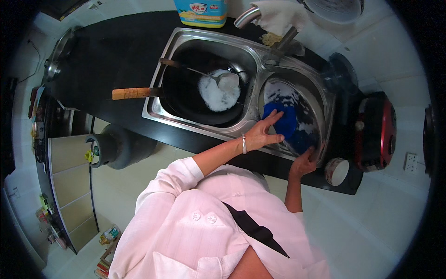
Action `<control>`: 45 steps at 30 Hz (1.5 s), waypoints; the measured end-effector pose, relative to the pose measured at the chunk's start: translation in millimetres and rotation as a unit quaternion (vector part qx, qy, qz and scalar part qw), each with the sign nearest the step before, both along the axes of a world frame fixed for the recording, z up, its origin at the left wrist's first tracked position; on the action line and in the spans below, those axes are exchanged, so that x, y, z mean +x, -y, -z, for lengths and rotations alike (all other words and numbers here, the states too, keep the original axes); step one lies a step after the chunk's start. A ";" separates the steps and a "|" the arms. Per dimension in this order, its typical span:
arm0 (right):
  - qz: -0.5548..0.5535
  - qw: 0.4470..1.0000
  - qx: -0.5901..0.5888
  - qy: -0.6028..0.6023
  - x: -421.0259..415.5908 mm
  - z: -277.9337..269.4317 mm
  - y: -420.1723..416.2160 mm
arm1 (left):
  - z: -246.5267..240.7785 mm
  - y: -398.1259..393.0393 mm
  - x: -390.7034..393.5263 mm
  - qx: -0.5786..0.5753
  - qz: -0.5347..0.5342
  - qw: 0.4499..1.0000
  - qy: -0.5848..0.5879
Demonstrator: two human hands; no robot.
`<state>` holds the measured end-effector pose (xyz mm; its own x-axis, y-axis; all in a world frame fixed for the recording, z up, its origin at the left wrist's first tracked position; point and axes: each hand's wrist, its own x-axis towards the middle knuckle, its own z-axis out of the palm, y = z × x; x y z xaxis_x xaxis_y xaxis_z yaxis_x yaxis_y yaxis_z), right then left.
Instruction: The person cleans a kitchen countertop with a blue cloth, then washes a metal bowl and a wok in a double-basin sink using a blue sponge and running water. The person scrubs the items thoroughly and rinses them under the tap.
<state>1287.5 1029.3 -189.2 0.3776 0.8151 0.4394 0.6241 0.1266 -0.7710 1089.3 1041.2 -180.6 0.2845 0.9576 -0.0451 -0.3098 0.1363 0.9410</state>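
In the right sink basin a round, shiny dark vessel, perhaps a pan lid or metal bowl, stands tilted. My left hand, a bracelet at its wrist, rests with spread fingers on a blue cloth lying against the vessel. Near the basin's front right, my right hand grips the vessel's lower rim; some of its fingers are hidden. A black wok with a wooden handle fills the left basin. White suds and the head of a long-handled ladle are inside the wok.
The faucet rises behind the divider, a cloth near its spout. A blue-labelled detergent jug stands behind the left basin. At right are a patterned bowl and a red-and-black appliance. A gas cylinder stands below the counter's left part.
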 end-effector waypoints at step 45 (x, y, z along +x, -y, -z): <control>-0.271 0.792 -0.135 0.531 -95.4 27.0 -383.9 | 47.4 51.5 -49.7 -0.238 -0.295 0.923 0.064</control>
